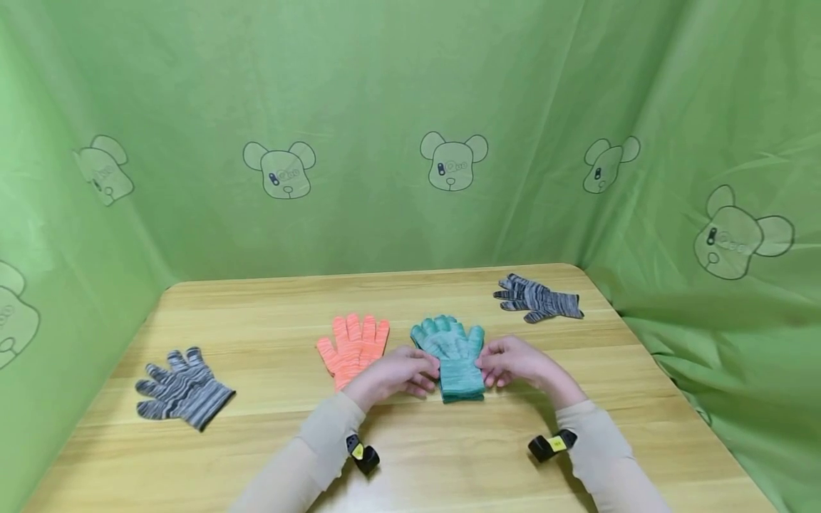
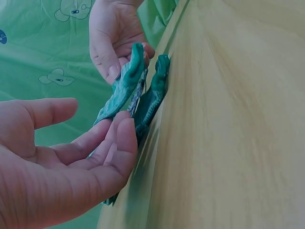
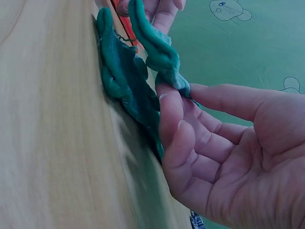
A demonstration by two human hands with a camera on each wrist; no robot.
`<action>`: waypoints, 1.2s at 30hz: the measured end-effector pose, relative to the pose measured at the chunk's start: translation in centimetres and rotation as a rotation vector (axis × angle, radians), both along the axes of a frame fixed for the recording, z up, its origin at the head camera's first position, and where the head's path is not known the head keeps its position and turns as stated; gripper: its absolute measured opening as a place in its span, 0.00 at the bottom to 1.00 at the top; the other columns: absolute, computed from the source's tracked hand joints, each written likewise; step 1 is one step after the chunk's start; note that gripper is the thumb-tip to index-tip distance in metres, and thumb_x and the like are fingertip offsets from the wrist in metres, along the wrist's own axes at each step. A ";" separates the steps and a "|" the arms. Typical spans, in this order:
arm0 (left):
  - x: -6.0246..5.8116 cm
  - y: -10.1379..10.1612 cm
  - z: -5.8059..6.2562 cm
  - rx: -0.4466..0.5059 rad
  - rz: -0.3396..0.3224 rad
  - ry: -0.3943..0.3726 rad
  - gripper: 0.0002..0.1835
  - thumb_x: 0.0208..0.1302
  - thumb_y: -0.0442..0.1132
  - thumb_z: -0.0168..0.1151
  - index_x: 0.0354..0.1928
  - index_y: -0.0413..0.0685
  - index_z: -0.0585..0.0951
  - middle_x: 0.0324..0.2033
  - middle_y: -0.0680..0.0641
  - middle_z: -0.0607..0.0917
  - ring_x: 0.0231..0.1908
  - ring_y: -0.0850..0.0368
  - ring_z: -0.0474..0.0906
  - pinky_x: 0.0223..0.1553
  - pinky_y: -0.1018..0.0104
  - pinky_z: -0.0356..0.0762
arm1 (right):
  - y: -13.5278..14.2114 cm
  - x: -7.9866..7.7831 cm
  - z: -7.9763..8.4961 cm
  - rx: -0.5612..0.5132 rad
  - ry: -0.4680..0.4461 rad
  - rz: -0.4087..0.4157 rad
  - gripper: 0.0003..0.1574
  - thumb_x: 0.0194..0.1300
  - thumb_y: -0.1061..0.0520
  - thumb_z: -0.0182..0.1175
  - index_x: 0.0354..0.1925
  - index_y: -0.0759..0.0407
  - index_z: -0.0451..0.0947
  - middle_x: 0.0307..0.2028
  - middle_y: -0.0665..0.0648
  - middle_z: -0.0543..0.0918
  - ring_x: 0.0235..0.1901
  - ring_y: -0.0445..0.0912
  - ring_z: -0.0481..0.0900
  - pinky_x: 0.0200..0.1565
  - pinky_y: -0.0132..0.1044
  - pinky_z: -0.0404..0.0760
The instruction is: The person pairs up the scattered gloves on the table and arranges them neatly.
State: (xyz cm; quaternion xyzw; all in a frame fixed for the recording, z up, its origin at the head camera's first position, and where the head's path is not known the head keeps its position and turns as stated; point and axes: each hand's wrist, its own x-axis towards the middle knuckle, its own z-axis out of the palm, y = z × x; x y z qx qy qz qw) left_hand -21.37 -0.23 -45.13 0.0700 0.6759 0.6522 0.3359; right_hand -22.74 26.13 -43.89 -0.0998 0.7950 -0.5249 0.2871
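Note:
Two green knit gloves (image 1: 460, 367) lie one over the other at mid-table, fingers pointing away and cuffs toward me. The upper green glove (image 3: 159, 47) is raised off the lower green glove (image 3: 119, 71) at the cuff. My right hand (image 1: 516, 360) pinches the upper glove's right edge between thumb and forefinger. At its left edge, my left hand (image 1: 400, 370) holds the upper glove with curled fingers; in the left wrist view its thumb stands apart from the fabric. The left fingertips partly hide the fabric there.
An orange pair of gloves (image 1: 351, 348) lies left of the green pair, partly behind my left hand. One grey-striped glove (image 1: 186, 388) is at the left of the wooden table (image 1: 449, 463), another grey-striped glove (image 1: 537, 298) at the back right. Green curtains (image 1: 372, 228) surround the table.

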 end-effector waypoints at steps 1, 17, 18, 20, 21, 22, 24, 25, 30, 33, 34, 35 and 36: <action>0.0 0.0 0.0 -0.007 -0.005 0.000 0.17 0.68 0.37 0.55 0.55 0.34 0.76 0.42 0.40 0.83 0.32 0.56 0.80 0.36 0.65 0.84 | 0.0 0.0 0.0 0.007 -0.001 0.008 0.13 0.67 0.59 0.58 0.39 0.72 0.76 0.27 0.57 0.83 0.26 0.44 0.82 0.27 0.31 0.82; -0.7 -1.5 0.6 -0.041 -0.050 0.039 0.18 0.68 0.36 0.54 0.55 0.31 0.75 0.47 0.31 0.82 0.32 0.55 0.82 0.41 0.61 0.85 | 1.0 -0.8 -0.2 0.048 -0.023 -0.002 0.16 0.69 0.59 0.55 0.44 0.74 0.74 0.31 0.59 0.85 0.28 0.43 0.82 0.28 0.30 0.81; -0.9 -1.6 0.8 -0.044 -0.044 0.050 0.18 0.68 0.35 0.54 0.55 0.31 0.74 0.48 0.30 0.82 0.33 0.54 0.82 0.42 0.60 0.85 | 1.1 -0.9 0.0 0.055 -0.011 -0.012 0.17 0.69 0.59 0.55 0.45 0.74 0.73 0.32 0.59 0.85 0.28 0.44 0.82 0.29 0.31 0.81; -1.2 -1.8 1.4 -0.057 -0.030 0.065 0.18 0.68 0.35 0.54 0.55 0.31 0.74 0.49 0.31 0.81 0.34 0.52 0.82 0.43 0.59 0.85 | 1.1 -1.4 0.3 0.066 0.025 -0.030 0.18 0.68 0.58 0.56 0.47 0.75 0.73 0.34 0.61 0.85 0.29 0.44 0.82 0.30 0.32 0.83; -1.4 -1.9 1.7 -0.065 -0.024 0.071 0.18 0.69 0.36 0.53 0.56 0.31 0.73 0.49 0.31 0.81 0.35 0.52 0.82 0.44 0.58 0.85 | 1.1 -1.7 0.4 0.067 0.040 -0.035 0.19 0.68 0.58 0.56 0.48 0.75 0.72 0.35 0.61 0.85 0.30 0.44 0.82 0.31 0.33 0.83; -1.7 -2.0 1.9 -0.074 -0.020 0.077 0.18 0.69 0.35 0.53 0.56 0.31 0.73 0.50 0.31 0.80 0.35 0.51 0.82 0.45 0.58 0.84 | 1.1 -2.0 0.5 0.071 0.056 -0.038 0.20 0.68 0.58 0.56 0.48 0.75 0.72 0.35 0.60 0.84 0.30 0.44 0.81 0.31 0.34 0.83; -2.2 -2.1 2.2 -0.084 -0.010 0.079 0.19 0.69 0.35 0.52 0.57 0.31 0.73 0.51 0.32 0.79 0.35 0.52 0.81 0.47 0.57 0.84 | 0.9 -2.5 0.8 0.075 0.088 -0.031 0.21 0.68 0.57 0.57 0.49 0.76 0.72 0.36 0.60 0.84 0.31 0.44 0.81 0.32 0.36 0.84; -2.5 -2.0 2.3 -0.091 -0.001 0.076 0.19 0.69 0.35 0.52 0.58 0.31 0.73 0.51 0.32 0.79 0.35 0.53 0.81 0.46 0.57 0.84 | 0.8 -2.8 0.8 0.076 0.099 -0.032 0.21 0.68 0.57 0.57 0.49 0.76 0.72 0.36 0.60 0.84 0.31 0.44 0.81 0.33 0.37 0.84; -4.2 -1.7 2.7 -0.105 0.051 0.076 0.21 0.69 0.36 0.53 0.59 0.30 0.72 0.44 0.36 0.81 0.28 0.57 0.78 0.36 0.66 0.83 | 0.2 -3.9 1.3 0.101 0.134 -0.066 0.20 0.66 0.59 0.58 0.49 0.75 0.73 0.36 0.60 0.84 0.32 0.45 0.80 0.34 0.40 0.84; -5.0 -1.3 2.8 -0.112 0.068 0.085 0.22 0.70 0.37 0.52 0.61 0.30 0.72 0.37 0.40 0.80 0.26 0.59 0.76 0.32 0.70 0.79 | -0.2 -4.6 1.4 0.136 0.143 -0.100 0.20 0.64 0.59 0.59 0.49 0.74 0.75 0.36 0.61 0.84 0.32 0.45 0.79 0.35 0.41 0.83; -5.2 -1.2 2.7 -0.113 0.069 0.084 0.22 0.71 0.38 0.52 0.61 0.30 0.71 0.36 0.42 0.80 0.26 0.59 0.75 0.31 0.71 0.78 | -0.3 -4.8 1.5 0.149 0.148 -0.107 0.20 0.64 0.59 0.59 0.49 0.74 0.75 0.37 0.62 0.84 0.32 0.46 0.79 0.35 0.41 0.83; -5.5 -1.0 2.7 -0.116 0.068 0.082 0.22 0.71 0.38 0.52 0.61 0.30 0.71 0.34 0.44 0.79 0.26 0.60 0.74 0.31 0.71 0.77 | -0.4 -5.1 1.4 0.159 0.154 -0.106 0.21 0.64 0.59 0.59 0.50 0.74 0.75 0.38 0.63 0.84 0.32 0.46 0.78 0.35 0.41 0.83; -5.7 -0.8 2.6 -0.119 0.068 0.082 0.22 0.72 0.39 0.52 0.61 0.30 0.71 0.33 0.45 0.79 0.25 0.60 0.74 0.30 0.72 0.76 | -0.5 -5.3 1.4 0.171 0.155 -0.113 0.21 0.64 0.59 0.59 0.50 0.74 0.75 0.38 0.64 0.84 0.32 0.46 0.78 0.35 0.41 0.82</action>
